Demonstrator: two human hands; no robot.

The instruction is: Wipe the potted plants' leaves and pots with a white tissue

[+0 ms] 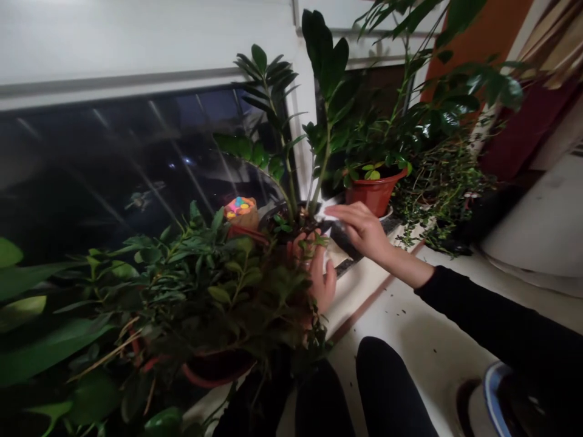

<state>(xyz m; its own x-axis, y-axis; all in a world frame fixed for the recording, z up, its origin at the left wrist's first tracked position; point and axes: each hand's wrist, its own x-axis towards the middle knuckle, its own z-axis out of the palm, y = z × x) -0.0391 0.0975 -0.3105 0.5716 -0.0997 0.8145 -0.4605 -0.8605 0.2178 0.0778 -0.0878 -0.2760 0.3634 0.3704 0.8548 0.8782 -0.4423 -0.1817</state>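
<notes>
Fingers (342, 211) of outstretched right hand (364, 230) on tissue (321, 213)

The tissue (321, 213) was white, the tall plant (319, 54) dark green, the flowerpot (376, 194) orange-red and the sleeve (496, 315) black; pink, blue and yellow patches marked a tan container (240, 209), and blue banded the white basin (490, 391)

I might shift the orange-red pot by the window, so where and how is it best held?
Probably just under the rim of the orange-red pot, both hands coming from the room side: it is widest there and narrows downward, and the window pane lies behind. In the picture, trailing stems crowd its right and the right hand overlaps its lower left.
</notes>
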